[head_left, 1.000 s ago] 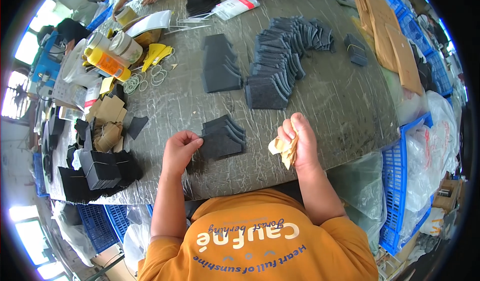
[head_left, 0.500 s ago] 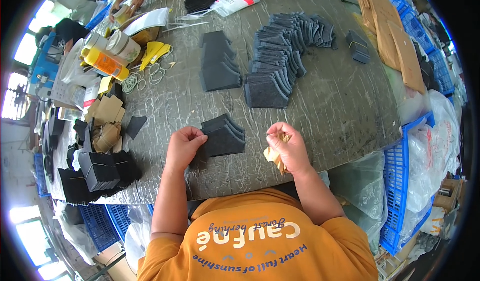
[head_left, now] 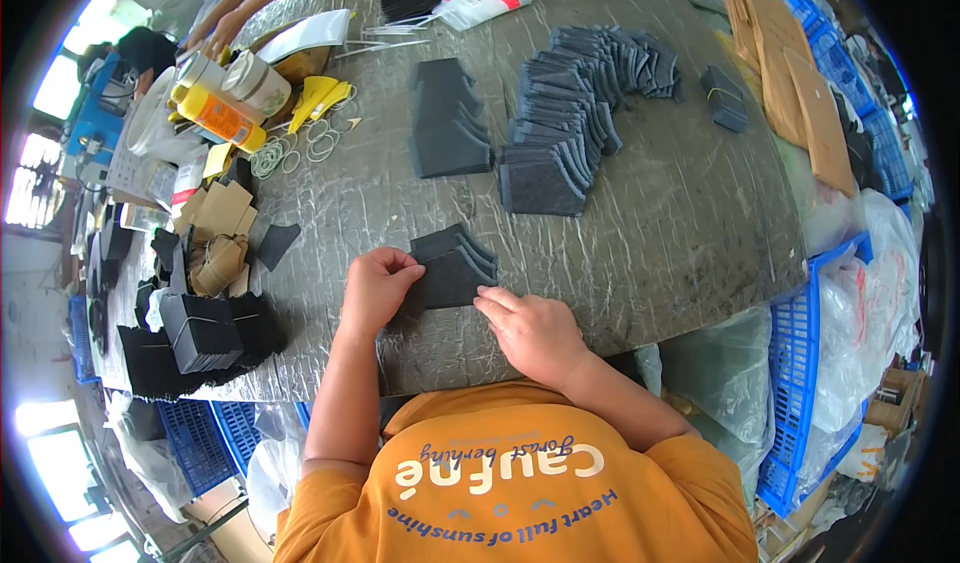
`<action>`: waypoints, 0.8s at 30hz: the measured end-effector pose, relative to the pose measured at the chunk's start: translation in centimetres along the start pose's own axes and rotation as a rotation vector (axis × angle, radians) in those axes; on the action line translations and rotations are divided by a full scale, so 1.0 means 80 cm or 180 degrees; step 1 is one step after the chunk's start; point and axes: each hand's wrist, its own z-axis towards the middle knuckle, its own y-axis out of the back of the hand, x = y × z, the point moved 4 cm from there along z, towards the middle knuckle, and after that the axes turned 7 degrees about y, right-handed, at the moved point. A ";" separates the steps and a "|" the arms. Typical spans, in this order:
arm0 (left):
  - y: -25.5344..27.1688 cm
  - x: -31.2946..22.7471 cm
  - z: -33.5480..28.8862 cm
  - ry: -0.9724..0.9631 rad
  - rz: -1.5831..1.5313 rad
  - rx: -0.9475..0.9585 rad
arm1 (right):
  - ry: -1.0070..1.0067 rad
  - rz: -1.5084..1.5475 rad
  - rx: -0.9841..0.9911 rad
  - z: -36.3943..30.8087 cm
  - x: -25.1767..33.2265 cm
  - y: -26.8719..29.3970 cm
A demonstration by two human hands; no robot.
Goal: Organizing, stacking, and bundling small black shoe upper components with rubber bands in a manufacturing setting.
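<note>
A small fanned stack of dark grey flat pieces [head_left: 455, 263] lies on the grey table [head_left: 650, 233] close to its near edge. My left hand [head_left: 377, 285] rests on the stack's left end, fingertips pinching the top piece. My right hand [head_left: 530, 325] lies just below and to the right of the stack, fingers stretched toward its lower edge and touching it. Nothing else shows in the right hand.
Further out lie a thicker stack of dark pieces [head_left: 447, 123] and a long fanned row [head_left: 575, 113]. At left are bundled dark pieces [head_left: 200, 328], brown scraps [head_left: 215, 238], rubber bands [head_left: 275, 153] and bottles [head_left: 220, 113]. Blue crates [head_left: 815, 363] stand at right. Another person's arms [head_left: 240, 8] reach in at the far left.
My right hand held a light tan object near the table edge; it has moved left to the dark stack and the tan object is no longer visible. My left hand stayed on the stack.
</note>
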 end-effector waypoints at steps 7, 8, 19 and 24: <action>0.001 -0.002 0.005 -0.0230 0.0627 -0.0380 | -0.0134 0.0381 0.0048 0.004 -0.008 0.003; 0.002 0.002 0.005 -0.0597 0.0467 -0.0316 | -0.0222 0.0671 0.0056 0.008 -0.012 0.005; -0.012 -0.013 -0.020 -0.0388 -0.1786 0.0303 | -0.1083 -0.0279 -0.1442 0.054 -0.086 0.085; -0.037 -0.032 -0.046 -0.1180 -0.1283 -0.0068 | -0.0413 0.0906 -0.0658 0.053 -0.029 0.050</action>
